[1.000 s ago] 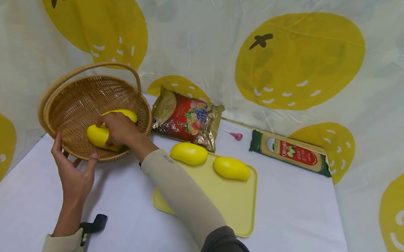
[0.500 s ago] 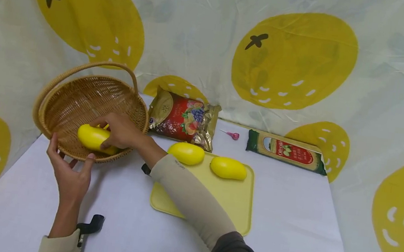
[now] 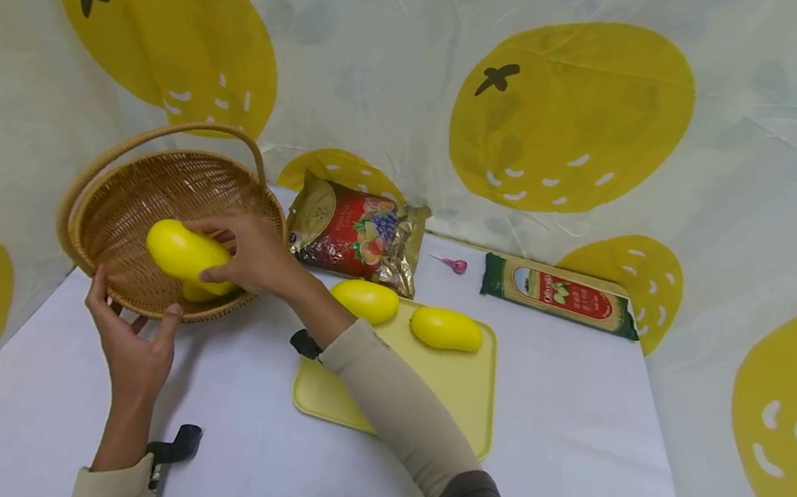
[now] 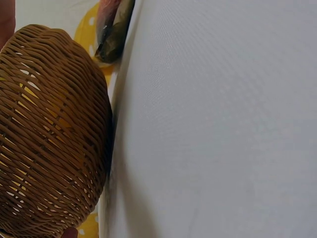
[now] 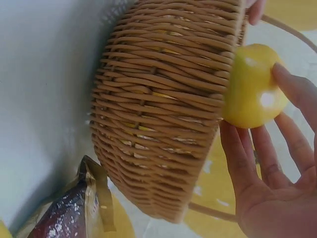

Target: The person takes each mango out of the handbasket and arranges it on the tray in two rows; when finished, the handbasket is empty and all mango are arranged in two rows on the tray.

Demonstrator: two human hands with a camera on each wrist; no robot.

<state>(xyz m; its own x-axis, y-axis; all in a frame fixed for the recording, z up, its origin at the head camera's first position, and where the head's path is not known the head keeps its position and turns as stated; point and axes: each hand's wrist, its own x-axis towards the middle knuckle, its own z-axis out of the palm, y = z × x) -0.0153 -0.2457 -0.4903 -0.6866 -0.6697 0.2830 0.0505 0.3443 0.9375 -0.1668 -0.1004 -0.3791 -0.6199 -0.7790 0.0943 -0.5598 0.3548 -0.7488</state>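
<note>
A wicker basket (image 3: 131,203) with a hooped handle leans toward me at the left of the table. My left hand (image 3: 135,357) grips its near rim, thumb in front; in the left wrist view the woven side (image 4: 49,129) fills the left part. Inside the basket's mouth, my right hand (image 3: 259,256) holds a yellow mango (image 3: 181,253) between thumb and fingers. Under it, partly covered, another mango (image 3: 200,293) lies in the basket. The right wrist view shows the held mango (image 5: 255,94) at the rim, fingers around it.
A pale yellow tray (image 3: 425,393) carries two mangoes, one (image 3: 365,301) partly behind my right forearm and one (image 3: 447,329) farther right. Along the back lie a red-and-gold candy bag (image 3: 359,231), a pink lollipop (image 3: 456,265) and a long Olivoilà packet (image 3: 560,296) before a patterned curtain.
My right hand has taken hold of a mango in the basket and raised it off the other one, toward the opening. My left hand keeps its grip on the rim.
</note>
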